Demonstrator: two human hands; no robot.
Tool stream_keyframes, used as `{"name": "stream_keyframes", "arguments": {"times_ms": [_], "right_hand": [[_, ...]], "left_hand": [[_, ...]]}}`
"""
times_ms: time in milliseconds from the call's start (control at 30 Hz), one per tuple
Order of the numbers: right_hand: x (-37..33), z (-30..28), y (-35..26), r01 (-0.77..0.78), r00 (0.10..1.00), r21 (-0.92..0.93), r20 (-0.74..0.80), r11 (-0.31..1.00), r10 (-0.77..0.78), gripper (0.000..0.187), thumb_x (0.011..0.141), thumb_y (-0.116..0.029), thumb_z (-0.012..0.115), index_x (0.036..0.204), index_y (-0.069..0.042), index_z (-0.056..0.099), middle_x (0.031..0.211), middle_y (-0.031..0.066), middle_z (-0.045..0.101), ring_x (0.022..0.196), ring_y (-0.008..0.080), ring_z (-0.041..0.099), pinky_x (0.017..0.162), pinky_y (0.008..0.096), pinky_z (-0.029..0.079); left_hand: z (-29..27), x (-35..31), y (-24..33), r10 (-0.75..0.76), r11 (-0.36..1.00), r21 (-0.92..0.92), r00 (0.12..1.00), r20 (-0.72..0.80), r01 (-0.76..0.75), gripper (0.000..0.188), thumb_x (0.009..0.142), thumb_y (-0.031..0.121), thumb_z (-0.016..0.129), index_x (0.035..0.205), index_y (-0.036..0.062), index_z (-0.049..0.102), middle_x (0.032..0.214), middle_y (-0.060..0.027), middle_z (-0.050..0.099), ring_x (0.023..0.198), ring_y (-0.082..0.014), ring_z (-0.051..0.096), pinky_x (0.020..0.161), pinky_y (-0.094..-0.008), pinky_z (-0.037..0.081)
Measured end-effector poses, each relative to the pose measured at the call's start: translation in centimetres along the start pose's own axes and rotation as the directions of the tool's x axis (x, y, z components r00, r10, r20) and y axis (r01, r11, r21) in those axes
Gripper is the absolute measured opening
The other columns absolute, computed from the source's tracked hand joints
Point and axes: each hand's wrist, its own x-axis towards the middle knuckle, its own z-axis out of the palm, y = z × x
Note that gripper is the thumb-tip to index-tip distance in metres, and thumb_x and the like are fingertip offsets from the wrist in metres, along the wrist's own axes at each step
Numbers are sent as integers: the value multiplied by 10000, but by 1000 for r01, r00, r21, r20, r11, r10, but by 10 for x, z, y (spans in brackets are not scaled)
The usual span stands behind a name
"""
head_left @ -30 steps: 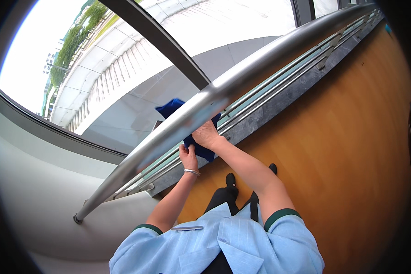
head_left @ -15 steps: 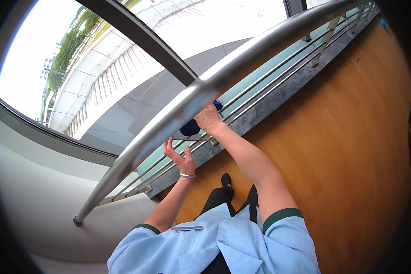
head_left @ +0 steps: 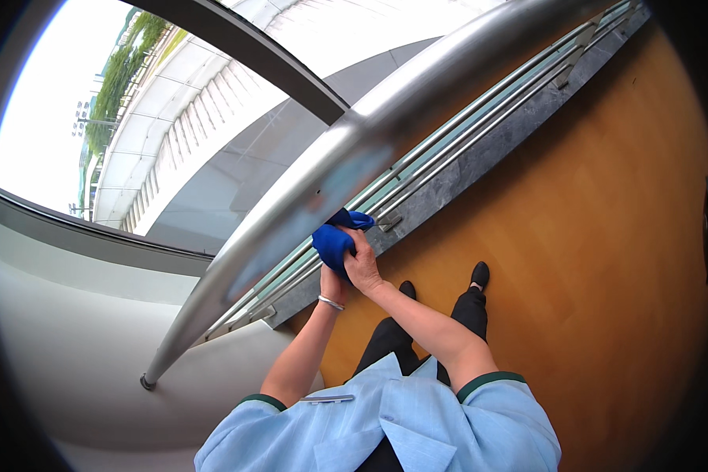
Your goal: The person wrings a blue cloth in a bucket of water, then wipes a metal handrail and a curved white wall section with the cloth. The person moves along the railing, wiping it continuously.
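A bunched blue cloth (head_left: 332, 245) is in front of me, just below the thick metal handrail (head_left: 291, 197). My right hand (head_left: 363, 266) is closed on the cloth's near side, with its thumb and fingers pressed into the folds. Beneath the cloth, my left hand (head_left: 331, 285) meets it from below, close against my right hand. The left fingers are hidden behind the cloth, so their grip does not show. A silver bangle (head_left: 331, 302) circles my left wrist.
Thin metal rails (head_left: 464, 130) run below the handrail, above a dark stone ledge (head_left: 448, 181). Beyond stands a large window with a dark frame (head_left: 259, 55). A curved white wall (head_left: 71, 330) is at the left; wooden floor (head_left: 574, 259) spreads to the right.
My right hand has come nearer with the blue cloth, away from beneath the handrail. My left hand, apart and bare before, now meets the cloth. One foot has stepped right.
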Motion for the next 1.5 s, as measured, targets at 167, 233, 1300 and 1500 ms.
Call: {"name": "stream_keyframes", "arguments": {"times_ms": [167,233,1300,1500], "right_hand": [[5,39,24,-55,990,175,-118,983,76,420,885,-132,556,1290,-36,500,1228,171,557,1171,311,528,990,360,407],[4,46,39,78,995,121,-66,990,-70,461,866,-182,580,1297,-42,498,1293,180,511,1231,356,460,1037,387,367],[83,-54,-18,-172,974,369,-74,913,214,559,854,-322,710,1247,-4,472,1177,91,528,1096,190,491,974,328,393],[89,-62,-11,-257,964,-194,9,947,264,504,815,-324,724,1177,-15,559,1028,117,642,903,257,596,864,360,467]], "left_hand": [[-20,4,2,452,819,414,891,-39,-397,349,1023,364,394,1110,51,522,1007,-26,581,896,-111,561,796,-269,473],[-45,29,-9,534,758,441,846,5,-481,298,1030,301,418,1120,38,523,995,-19,588,873,-87,551,762,-244,470],[26,8,26,54,987,147,991,121,-72,301,973,325,513,1152,93,579,939,-34,655,716,-135,628,555,-261,509],[52,0,48,70,968,-246,994,79,-49,513,943,446,527,1309,90,481,1233,-62,601,1060,-217,606,891,-370,507]]}}
